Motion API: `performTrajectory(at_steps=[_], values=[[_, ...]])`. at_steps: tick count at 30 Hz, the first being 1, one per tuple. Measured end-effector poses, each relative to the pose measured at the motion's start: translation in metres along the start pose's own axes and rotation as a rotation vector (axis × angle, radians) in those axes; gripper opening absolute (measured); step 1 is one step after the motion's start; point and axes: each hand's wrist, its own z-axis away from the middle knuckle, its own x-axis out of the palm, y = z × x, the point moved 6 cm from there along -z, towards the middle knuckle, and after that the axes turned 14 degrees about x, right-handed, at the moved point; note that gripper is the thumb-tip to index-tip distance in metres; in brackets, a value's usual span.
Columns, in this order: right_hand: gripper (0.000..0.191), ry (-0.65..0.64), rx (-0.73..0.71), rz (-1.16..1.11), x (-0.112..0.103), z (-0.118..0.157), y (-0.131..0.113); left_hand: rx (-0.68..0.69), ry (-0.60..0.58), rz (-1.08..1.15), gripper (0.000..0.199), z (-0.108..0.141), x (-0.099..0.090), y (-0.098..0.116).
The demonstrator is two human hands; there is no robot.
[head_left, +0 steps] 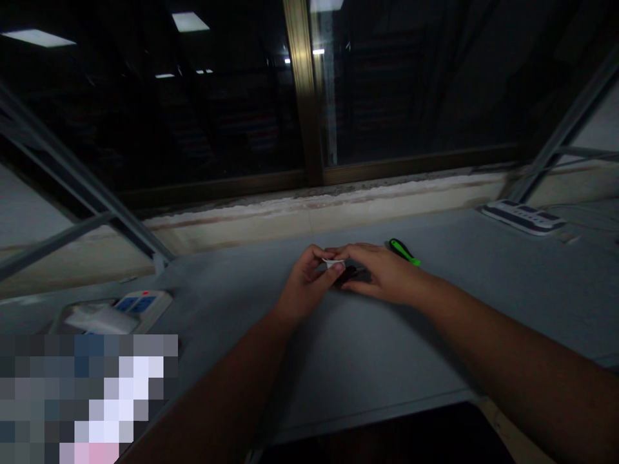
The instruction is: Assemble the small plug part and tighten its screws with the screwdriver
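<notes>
Left hand [305,282]: a small white piece [333,263] is gripped between thumb and fingers.
Right hand [389,274]: a dark piece [347,276] is partly enclosed; closure of the grip cannot be told.
Dark piece: located between the hands, just right of the small white piece, over the worktop [358,361]; long axis obscured.
Green-and-black handle [401,249]: laid beyond the right hand, the nearer one.

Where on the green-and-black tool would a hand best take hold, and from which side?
Probably around the middle of the green-and-black tool, from above or the window side. It lies lengthwise on the table, its rounded end facing the window, while the right hand crowds its near side.
</notes>
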Motion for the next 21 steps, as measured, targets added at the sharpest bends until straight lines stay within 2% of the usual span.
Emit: performTrajectory(at_steps=[4,6,8,9,11,12,14,16,18,21], values=[[0.046,0.015,-0.028,-0.09,-0.006,0.003,-0.001,0.012,-0.047,-0.026,0.033,-0.002,-0.001,0.0],[0.055,0.092,-0.004,-0.137,-0.02,0.004,0.008,0.017,-0.084,-0.047,0.033,-0.002,-0.002,0.001],[0.057,0.237,0.11,-0.106,-0.04,0.003,0.029,0.017,-0.118,-0.068,0.034,-0.002,-0.003,0.004],[0.052,0.314,0.204,-0.047,-0.05,0.004,0.044,0.016,-0.129,-0.08,0.039,-0.002,-0.004,0.005],[0.042,0.373,0.381,0.138,-0.064,0.004,0.076,0.018,-0.14,-0.122,0.053,-0.002,-0.005,0.007],[0.042,0.352,0.502,0.239,-0.067,0.005,0.094,0.025,-0.148,-0.158,0.057,-0.002,-0.006,0.008],[0.049,0.227,0.737,0.37,-0.066,0.009,0.129,0.038,-0.175,-0.241,0.052,-0.003,-0.006,0.01],[0.064,0.087,0.871,0.384,-0.06,0.013,0.152,0.046,-0.195,-0.289,0.043,-0.003,-0.006,0.011],[0.068,0.007,0.925,0.366,-0.054,0.015,0.161,0.053,-0.203,-0.289,0.041,-0.003,-0.006,0.012],[0.05,-0.006,0.917,0.338,-0.053,0.015,0.161,0.06,-0.216,-0.283,0.04,-0.003,-0.006,0.012]])
